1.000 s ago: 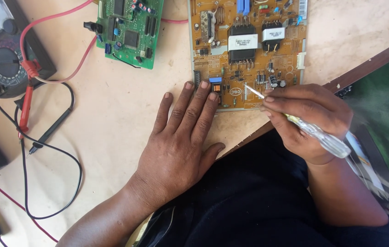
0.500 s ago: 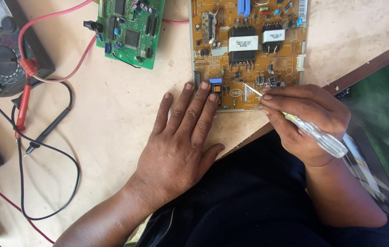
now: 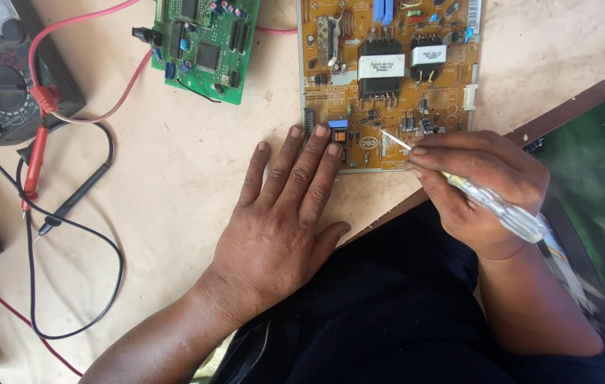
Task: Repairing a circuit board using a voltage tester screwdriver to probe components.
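Right fingers: my right hand (image 3: 484, 188) is pinched around a screwdriver (image 3: 491, 206) with a clear handle, its thin metal tip resting on the lower edge of the orange circuit board (image 3: 388, 78).
Left fingers: my left hand (image 3: 277, 227) lies flat and spread on the desk (image 3: 174, 192), holding nothing; the middle fingertips (image 3: 321, 132) touch the board's lower left corner.
Orange board: flat on the desk straight ahead of me, between my two hands.
Green board: a smaller green circuit board (image 3: 206, 43) lies to the left, apart from the orange one.
Meter: an analog multimeter (image 3: 3, 78) sits at the far left, its red probe (image 3: 35, 160) and black probe (image 3: 75, 199) lying on the desk beside it.
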